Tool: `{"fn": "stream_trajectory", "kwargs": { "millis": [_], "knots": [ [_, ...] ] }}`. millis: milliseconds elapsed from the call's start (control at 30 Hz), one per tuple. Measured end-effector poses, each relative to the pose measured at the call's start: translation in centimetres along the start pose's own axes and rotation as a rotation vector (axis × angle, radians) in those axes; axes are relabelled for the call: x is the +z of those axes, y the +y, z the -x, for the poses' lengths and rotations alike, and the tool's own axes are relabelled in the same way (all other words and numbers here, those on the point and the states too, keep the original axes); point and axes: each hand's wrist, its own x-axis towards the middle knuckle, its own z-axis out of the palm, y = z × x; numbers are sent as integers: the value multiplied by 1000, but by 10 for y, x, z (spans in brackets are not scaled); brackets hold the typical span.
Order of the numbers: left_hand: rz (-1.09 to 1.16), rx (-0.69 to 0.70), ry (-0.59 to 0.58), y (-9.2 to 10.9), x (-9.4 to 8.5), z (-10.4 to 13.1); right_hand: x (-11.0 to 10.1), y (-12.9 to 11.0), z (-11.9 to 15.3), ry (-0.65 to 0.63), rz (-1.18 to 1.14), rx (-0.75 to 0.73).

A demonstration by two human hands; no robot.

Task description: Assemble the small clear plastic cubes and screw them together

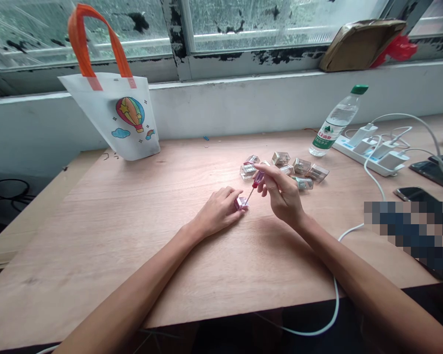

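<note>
Pink case (pixel 238 203), pinched by the left hand (pixel 218 209) inside the near edge of the surface (pixel 125 211), may slip if the screwdriver (pixel 255 184) clamped in the right hand (pixel 285 197) skids.

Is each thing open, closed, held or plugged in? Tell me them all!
Left hand, holding pinkish piece
Right hand, gripping screwdriver
Screwdriver, tip at pinkish piece
Other clear pieces, unheld
Water bottle, capped
Bag, standing, handles up
Power strip, chargers plugged in
Phone, screen dark

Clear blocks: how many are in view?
9 visible: one clear block against the left hand, two at the cluster's left, two mid-cluster, one at the back, three at the right. The right hand may hide more.
</note>
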Motion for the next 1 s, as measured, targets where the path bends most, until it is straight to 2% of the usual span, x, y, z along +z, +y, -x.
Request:
{"fn": "stream_trajectory", "kwargs": {
  "millis": [733,1000],
  "knots": [
    [23,-2,5,-1,1,1,-2,-1,-1,58,90,-25],
    [23,-6,-1,0,0,1,-1,0,-1,88,86,16]
  ]
}}
